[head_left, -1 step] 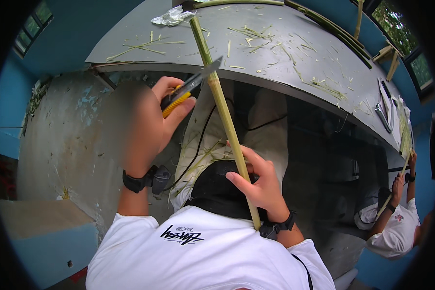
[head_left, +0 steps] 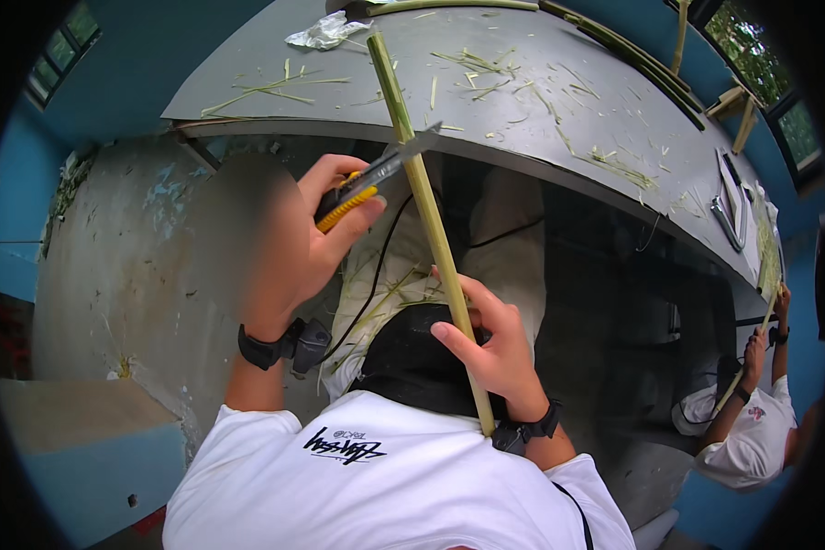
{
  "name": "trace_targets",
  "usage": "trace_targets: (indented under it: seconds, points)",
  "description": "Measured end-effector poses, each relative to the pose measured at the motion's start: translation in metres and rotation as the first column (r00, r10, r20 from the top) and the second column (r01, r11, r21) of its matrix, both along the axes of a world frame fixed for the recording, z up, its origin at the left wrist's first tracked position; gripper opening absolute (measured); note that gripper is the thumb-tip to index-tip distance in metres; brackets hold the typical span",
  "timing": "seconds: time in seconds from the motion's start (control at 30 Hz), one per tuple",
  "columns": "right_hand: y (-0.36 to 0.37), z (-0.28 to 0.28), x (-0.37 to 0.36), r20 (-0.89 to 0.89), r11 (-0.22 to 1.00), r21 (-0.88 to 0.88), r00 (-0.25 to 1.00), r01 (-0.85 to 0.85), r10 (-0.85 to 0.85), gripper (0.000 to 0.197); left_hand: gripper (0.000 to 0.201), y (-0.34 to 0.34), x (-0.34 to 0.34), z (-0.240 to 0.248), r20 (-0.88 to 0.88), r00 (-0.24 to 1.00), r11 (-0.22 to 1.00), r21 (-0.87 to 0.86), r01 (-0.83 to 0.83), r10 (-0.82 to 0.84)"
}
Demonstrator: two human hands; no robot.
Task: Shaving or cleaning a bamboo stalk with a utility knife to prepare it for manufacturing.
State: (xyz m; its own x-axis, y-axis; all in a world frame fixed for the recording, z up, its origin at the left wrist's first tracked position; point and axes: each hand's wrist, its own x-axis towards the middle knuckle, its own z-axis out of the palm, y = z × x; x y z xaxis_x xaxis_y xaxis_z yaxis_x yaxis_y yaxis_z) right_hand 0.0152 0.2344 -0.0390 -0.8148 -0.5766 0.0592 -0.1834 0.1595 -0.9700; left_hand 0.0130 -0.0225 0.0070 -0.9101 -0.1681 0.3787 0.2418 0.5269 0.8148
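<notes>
My left hand (head_left: 321, 225) is closed around a yellow and black utility knife (head_left: 348, 207), its grey blade out. The blade lies across the upper part of a long bamboo stalk (head_left: 433, 225), just at or over its surface. Green at the top and pale yellow further down, the stalk leans from over the table edge down to my waist. Its lower end meets my white shirt beside my right wrist. My right hand (head_left: 502, 344) grips it low down, thumb on the near side and fingers behind. Part of my left forearm is blurred.
A grey table (head_left: 275, 96) curves across the front, strewn with thin green shavings (head_left: 472, 64). Crumpled plastic (head_left: 325, 32), more stalks (head_left: 623, 55) and a metal-framed saw (head_left: 730, 206) lie on it. At far right, a person (head_left: 752, 412) holds another stalk. Black cables cross my legs.
My left hand and the knife have shifted slightly right and down. The stalk's upper end has swung a little to the right. My right hand stays almost still.
</notes>
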Motion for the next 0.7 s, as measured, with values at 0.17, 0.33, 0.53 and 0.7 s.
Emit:
trace_targets:
  seconds: [0.17,0.33,0.53,0.7]
  points:
    - [0.008,-0.003,-0.004,0.077,0.992,-0.127,0.997,-0.003,0.013,0.037,0.04,0.03,0.0,-0.011,0.027,0.991,0.989,-0.056,0.135,-0.134]
    - [0.007,-0.006,-0.001,-0.037,0.991,-0.111,0.996,0.074,-0.078,0.031,0.038,0.029,0.0,-0.02,0.015,0.971,0.965,-0.112,0.238,-0.238]
    - [0.009,-0.012,-0.005,0.03,0.984,-0.136,0.993,0.114,-0.111,0.023,0.033,0.011,0.008,-0.008,0.095,0.964,0.936,-0.232,0.263,-0.247]
    - [0.01,-0.018,-0.005,0.109,0.981,-0.164,0.99,0.102,-0.085,0.017,0.032,0.014,0.012,-0.008,0.167,0.942,0.905,-0.273,0.326,-0.29]
